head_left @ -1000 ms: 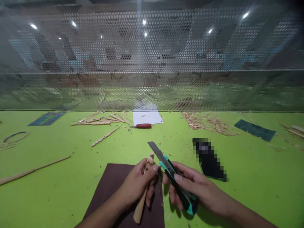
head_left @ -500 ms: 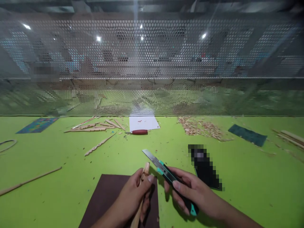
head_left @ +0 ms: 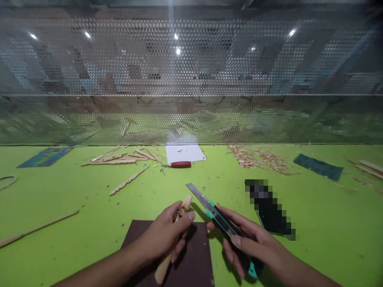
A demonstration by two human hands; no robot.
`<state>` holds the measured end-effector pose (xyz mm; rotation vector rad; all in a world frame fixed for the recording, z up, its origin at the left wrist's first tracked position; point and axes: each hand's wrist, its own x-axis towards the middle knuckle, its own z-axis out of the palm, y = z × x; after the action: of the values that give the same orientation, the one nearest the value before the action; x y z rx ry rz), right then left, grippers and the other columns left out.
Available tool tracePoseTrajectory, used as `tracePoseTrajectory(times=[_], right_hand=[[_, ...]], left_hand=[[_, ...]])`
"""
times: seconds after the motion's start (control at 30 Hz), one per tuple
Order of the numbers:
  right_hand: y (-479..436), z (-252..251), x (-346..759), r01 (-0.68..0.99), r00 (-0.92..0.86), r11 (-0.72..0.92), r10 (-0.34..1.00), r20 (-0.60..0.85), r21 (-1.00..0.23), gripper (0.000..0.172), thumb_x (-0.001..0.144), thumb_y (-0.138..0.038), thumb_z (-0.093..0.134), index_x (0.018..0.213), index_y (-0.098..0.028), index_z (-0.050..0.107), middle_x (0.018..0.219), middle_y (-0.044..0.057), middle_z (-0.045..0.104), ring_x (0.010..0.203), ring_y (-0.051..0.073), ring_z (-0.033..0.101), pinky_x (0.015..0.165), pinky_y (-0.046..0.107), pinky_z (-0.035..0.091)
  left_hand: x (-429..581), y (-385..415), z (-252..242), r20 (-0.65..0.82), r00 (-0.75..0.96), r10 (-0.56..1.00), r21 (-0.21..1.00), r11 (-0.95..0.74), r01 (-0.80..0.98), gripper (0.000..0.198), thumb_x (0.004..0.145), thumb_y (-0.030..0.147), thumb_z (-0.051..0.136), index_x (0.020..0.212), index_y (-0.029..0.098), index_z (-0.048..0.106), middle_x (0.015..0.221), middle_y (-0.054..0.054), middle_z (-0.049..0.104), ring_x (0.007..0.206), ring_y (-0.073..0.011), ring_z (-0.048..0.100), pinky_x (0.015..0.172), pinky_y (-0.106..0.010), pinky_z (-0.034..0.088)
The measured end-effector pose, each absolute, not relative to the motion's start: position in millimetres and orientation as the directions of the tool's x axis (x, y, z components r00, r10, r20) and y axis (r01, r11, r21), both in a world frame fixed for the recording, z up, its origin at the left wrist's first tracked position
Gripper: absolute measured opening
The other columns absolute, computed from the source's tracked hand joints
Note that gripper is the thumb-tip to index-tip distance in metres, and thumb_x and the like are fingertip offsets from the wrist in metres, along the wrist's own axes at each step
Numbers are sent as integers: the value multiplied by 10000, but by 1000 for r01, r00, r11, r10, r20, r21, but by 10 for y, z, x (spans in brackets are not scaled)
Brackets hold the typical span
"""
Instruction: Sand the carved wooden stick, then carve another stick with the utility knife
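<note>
My left hand (head_left: 172, 231) is closed round a pale wooden stick (head_left: 163, 269), whose cut upper end with a brownish knot shows above my thumb. The stick slants up and to the right over a dark brown sheet (head_left: 196, 255). In my right hand (head_left: 251, 239) lies a utility knife (head_left: 223, 221) with a black and teal handle, gripped between thumb and fingers. Its long blade is out and points up and to the left. The blade is apart from the stick, a little to the right of and above its tip.
On the green table (head_left: 89, 247) lie a red-handled carving knife (head_left: 180, 164), white paper (head_left: 185, 153), carved wooden pieces (head_left: 128, 181), a heap of shavings (head_left: 257, 159), dark green sandpaper (head_left: 318, 166), a blurred-out black object (head_left: 271, 209) and a thin stick (head_left: 44, 227). A perforated screen (head_left: 191, 79) stands behind.
Both hands have shifted slightly to the right in view, with the stick and the utility knife still in them. More of the stick's lower end shows. The table items shifted slightly with the camera.
</note>
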<state>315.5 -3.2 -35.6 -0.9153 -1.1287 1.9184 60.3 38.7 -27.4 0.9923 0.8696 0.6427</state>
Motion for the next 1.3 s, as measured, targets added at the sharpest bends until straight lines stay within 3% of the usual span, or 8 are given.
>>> tracePoseTrajectory(times=[0.13,0.27,0.43,0.53,0.67,0.77,1.1,1.3], right_hand=[[-36,-401,3172,-206,-503,-365,835,-221,-908,699,1000,-473,663,1605,-374,329,1312,144,647,714,158,735,620,310,609],[-76,-420,3162,-140,-509,-389,817,-271,-911,537,1057,-496,541,1543,-452,318,1477,132,513,647,126,729,468,235,558],[-109,-409,3137,-137,-425,-385,855,-296,-913,507,1042,-498,575,1496,-405,370,1193,59,639,447,13,534,334,115,365],[-94,-455,3116,-150,-404,-371,869,-286,-916,562,1027,-520,601,1511,-356,366,988,11,662,440,26,531,362,129,400],[-56,-512,3103,-167,-363,-341,894,-264,-925,627,990,-512,671,1501,-250,420,836,-4,669,510,97,637,440,201,527],[-39,-500,3106,-161,-350,-351,894,-279,-923,630,981,-500,689,1494,-225,447,854,14,689,567,134,687,474,244,580],[-35,-428,3068,-163,-368,-321,897,-244,-933,624,961,-521,703,1462,-241,458,914,26,691,548,128,669,470,269,574],[9,-391,3026,0,-269,-159,951,-153,-987,457,967,-601,649,1195,-215,564,630,-84,507,444,81,447,427,214,417]], left_hand=[[621,427,-363,-298,548,782,898,425,-117,387,937,529,692,1048,226,478,619,115,522,329,-51,453,296,-139,398],[637,442,-379,-276,580,767,898,421,-128,377,948,532,676,1054,220,492,590,116,511,329,-54,451,300,-139,410],[632,457,-397,-270,589,762,898,420,-131,360,954,519,674,1037,220,491,618,113,517,343,-48,468,309,-136,418],[633,456,-417,-257,597,760,903,408,-131,359,955,523,669,1018,223,483,605,118,512,333,-49,460,308,-140,416],[638,452,-409,-248,592,767,915,386,-118,373,946,535,676,976,228,466,619,113,531,326,-53,474,297,-142,401],[637,450,-374,-246,591,768,921,375,-105,383,943,547,674,976,229,464,584,120,518,317,-56,466,303,-142,397],[613,450,-333,-234,597,768,927,361,-102,392,942,546,673,1001,231,448,609,121,525,315,-47,453,306,-139,409],[585,463,-361,-219,625,749,936,343,-84,419,922,554,701,1024,222,466,555,127,505,328,-59,454,323,-145,424]])
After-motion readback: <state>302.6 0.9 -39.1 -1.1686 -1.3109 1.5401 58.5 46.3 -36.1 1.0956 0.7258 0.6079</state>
